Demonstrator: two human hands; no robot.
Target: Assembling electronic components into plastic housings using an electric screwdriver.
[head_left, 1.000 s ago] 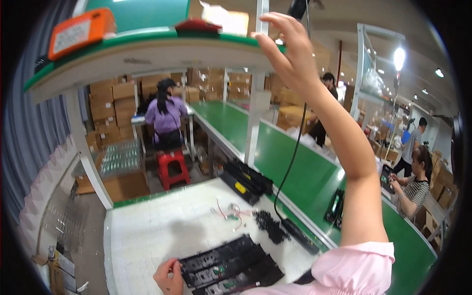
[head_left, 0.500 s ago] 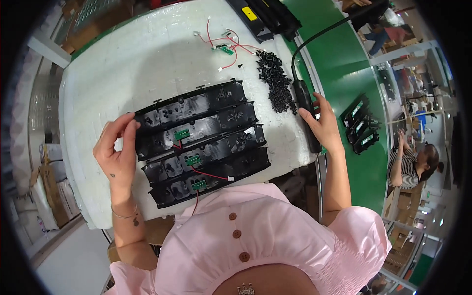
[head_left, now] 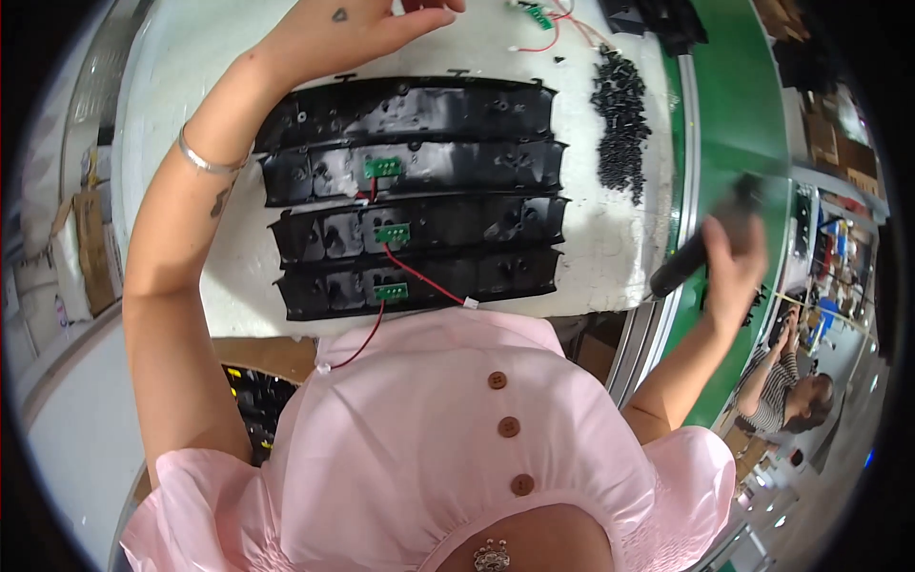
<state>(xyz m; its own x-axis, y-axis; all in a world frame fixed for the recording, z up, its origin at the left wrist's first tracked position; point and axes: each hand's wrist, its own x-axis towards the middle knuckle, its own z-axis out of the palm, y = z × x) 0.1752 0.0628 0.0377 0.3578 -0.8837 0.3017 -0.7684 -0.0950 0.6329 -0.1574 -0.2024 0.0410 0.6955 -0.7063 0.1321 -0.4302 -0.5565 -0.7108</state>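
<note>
Head view: our right hand clamps a black tool; beyond black panels, we cannot tell if our left hand grips

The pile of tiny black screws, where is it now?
In the head view, the pile of tiny black screws is right of centre on the white tabletop, between the long black plastic panels and the green worktop.

pink blouse | short puffed sleeves | round brown buttons | silver bangle | dark left-forearm tattoo
</note>
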